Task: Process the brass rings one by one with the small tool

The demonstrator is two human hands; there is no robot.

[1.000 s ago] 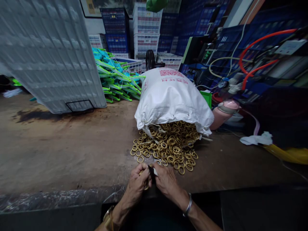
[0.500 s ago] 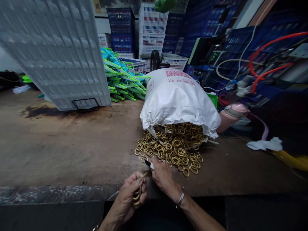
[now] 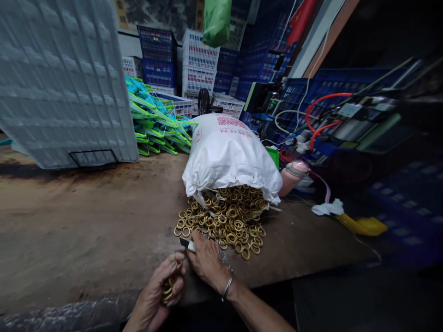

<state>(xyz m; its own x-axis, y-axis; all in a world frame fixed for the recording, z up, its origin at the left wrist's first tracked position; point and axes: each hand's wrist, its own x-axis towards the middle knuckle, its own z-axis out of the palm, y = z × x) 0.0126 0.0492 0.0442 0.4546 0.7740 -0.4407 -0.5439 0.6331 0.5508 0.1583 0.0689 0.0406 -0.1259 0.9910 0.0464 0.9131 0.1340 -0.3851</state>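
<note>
Several brass-coloured rings (image 3: 168, 290) lie in my left hand (image 3: 155, 288), its fingers curled around them near the table's front edge. My right hand (image 3: 207, 258) is closed on a small knife (image 3: 187, 243) with a dark blade and a white part by the fingers; the blade points left. It rests just in front of a heap of the same rings (image 3: 230, 221). The heap spills from the mouth of a white woven sack (image 3: 231, 157) lying on its side. A silver bangle (image 3: 227, 285) is on my right wrist.
A tall ribbed translucent panel (image 3: 69, 92) stands at the left on the brown table (image 3: 86, 230). Behind it lie green and blue strips (image 3: 155, 120). A pink bottle (image 3: 292, 177), hoses and a yellow object (image 3: 362, 224) are right of the sack. Stacked crates (image 3: 200, 55) fill the back.
The view has swung to the right, so everything sits further left in the picture. My left hand still holds rings, and the right still holds the knife close to the heap.
</note>
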